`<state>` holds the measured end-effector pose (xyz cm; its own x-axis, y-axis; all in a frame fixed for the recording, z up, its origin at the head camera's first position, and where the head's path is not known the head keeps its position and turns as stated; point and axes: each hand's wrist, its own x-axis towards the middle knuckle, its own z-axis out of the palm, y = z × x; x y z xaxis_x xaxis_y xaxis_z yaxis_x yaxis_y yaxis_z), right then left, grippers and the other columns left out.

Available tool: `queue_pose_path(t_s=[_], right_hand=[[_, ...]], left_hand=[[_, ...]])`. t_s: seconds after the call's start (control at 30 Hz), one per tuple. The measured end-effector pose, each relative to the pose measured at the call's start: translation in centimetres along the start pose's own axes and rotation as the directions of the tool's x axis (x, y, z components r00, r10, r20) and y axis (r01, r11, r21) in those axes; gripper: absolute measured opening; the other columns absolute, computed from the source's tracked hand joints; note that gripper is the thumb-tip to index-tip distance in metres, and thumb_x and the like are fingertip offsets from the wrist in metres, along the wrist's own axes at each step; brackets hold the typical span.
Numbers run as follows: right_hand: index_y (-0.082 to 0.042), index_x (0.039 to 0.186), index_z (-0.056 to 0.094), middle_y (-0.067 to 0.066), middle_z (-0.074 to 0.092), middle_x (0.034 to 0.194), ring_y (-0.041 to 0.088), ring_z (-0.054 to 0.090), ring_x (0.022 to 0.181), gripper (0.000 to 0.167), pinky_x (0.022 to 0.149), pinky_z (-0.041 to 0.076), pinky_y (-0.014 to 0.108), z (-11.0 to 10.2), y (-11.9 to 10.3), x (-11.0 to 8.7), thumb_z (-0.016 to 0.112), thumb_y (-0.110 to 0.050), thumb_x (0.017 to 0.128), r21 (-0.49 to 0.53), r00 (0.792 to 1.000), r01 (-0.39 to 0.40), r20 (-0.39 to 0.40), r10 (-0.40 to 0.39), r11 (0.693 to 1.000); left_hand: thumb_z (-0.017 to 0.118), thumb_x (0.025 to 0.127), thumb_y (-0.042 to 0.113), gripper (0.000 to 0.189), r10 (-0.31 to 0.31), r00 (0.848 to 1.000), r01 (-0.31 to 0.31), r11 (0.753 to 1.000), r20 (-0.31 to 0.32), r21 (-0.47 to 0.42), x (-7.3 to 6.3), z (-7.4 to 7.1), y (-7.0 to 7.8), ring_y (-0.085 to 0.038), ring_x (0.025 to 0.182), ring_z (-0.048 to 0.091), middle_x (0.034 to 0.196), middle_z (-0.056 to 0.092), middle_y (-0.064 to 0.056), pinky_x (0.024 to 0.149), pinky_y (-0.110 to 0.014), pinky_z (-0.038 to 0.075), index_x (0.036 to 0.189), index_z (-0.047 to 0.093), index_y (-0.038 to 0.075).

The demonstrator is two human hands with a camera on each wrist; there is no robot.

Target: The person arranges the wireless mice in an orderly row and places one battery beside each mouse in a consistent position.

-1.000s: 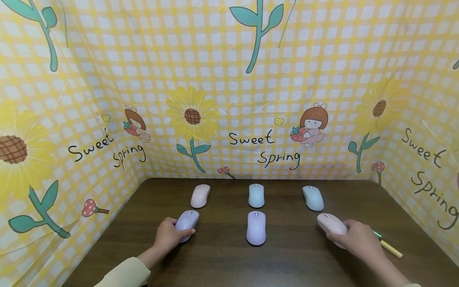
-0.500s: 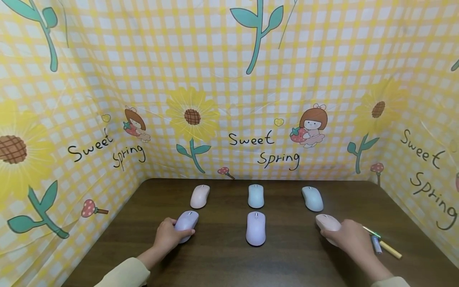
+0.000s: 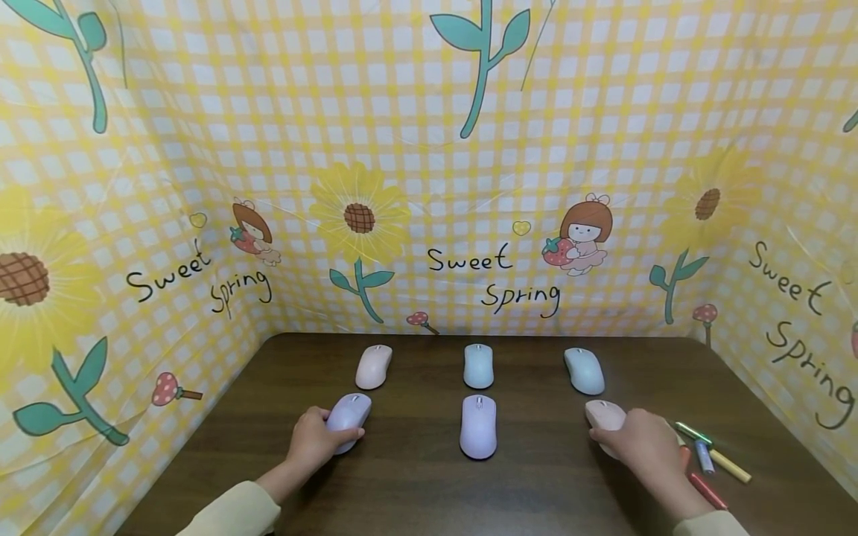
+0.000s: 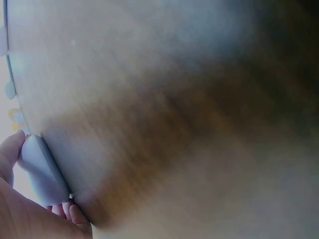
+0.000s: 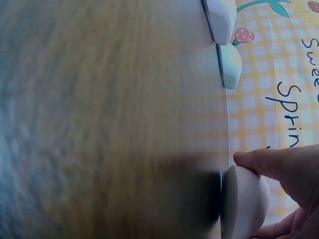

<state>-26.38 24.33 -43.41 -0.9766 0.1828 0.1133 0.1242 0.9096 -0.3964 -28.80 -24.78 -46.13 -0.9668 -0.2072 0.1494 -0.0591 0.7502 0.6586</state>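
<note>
My left hand (image 3: 318, 441) grips a lavender computer mouse (image 3: 350, 418) by its sides at the left of the dark wooden table (image 3: 415, 491). In the left wrist view, the thumb and fingers hold opposite sides of this mouse (image 4: 42, 172). On the right, my right hand (image 3: 642, 444) holds a pale pink mouse (image 3: 605, 415), covering its rear part. The right wrist view shows the thumb on one side of that mouse (image 5: 245, 201) and fingers on the other. A second lavender mouse (image 3: 479, 428) lies between the hands.
Behind stand another pink mouse (image 3: 374, 366), a light blue mouse (image 3: 479, 365) and a pale teal mouse (image 3: 585, 371) in a row. Right of my right hand lie several small sticks, including a yellow one (image 3: 731, 465) and a red one (image 3: 707, 491). A checked cloth (image 3: 456, 186) surrounds the table.
My right hand has shifted left with the pink mouse, and more of the coloured sticks beside it have come into view. The left hand and its mouse stay in place.
</note>
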Motion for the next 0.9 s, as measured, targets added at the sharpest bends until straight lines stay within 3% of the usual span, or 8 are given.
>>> queue_pose_path(t_s=[0.17, 0.77, 0.9], right_hand=[[0.005, 0.072, 0.061, 0.014, 0.059, 0.063, 0.027, 0.054, 0.055, 0.055, 0.048, 0.038, 0.041, 0.45, -0.20, -0.01, 0.078, -0.047, 0.071, -0.003, 1.000, 0.015, -0.025, -0.015, 1.000], [0.008, 0.078, 0.061, 0.014, 0.057, 0.066, 0.026, 0.053, 0.059, 0.064, 0.049, 0.040, 0.041, 1.01, -0.33, 0.20, 0.078, -0.053, 0.069, -0.039, 1.000, 0.003, 0.030, -0.002, 0.999], [0.009, 0.077, 0.060, 0.013, 0.056, 0.065, 0.026, 0.052, 0.058, 0.066, 0.049, 0.040, 0.040, 0.89, -0.23, 0.25, 0.078, -0.055, 0.069, -0.031, 0.999, -0.002, 0.036, 0.003, 1.000]], left_hand=[[0.089, 0.063, 0.033, 0.069, 0.004, 1.000, -0.004, 1.000, -0.001, -0.002, 0.00, -0.04, -0.02, -0.036, 0.088, 0.055, 0.093, 0.057, -0.023, 0.077, -0.049, 0.045, 0.100, 0.056, -0.013], [0.090, 0.063, 0.033, 0.068, -0.022, 1.000, 0.022, 1.000, 0.003, -0.013, -0.33, -0.09, -0.11, -0.036, 0.089, 0.055, 0.094, 0.058, -0.023, 0.076, -0.048, 0.046, 0.101, 0.057, -0.012], [0.090, 0.064, 0.032, 0.067, -0.001, 1.000, 0.001, 1.000, 0.006, -0.020, 0.09, -0.10, 0.10, -0.035, 0.088, 0.056, 0.095, 0.058, -0.022, 0.076, -0.048, 0.046, 0.101, 0.057, -0.012]])
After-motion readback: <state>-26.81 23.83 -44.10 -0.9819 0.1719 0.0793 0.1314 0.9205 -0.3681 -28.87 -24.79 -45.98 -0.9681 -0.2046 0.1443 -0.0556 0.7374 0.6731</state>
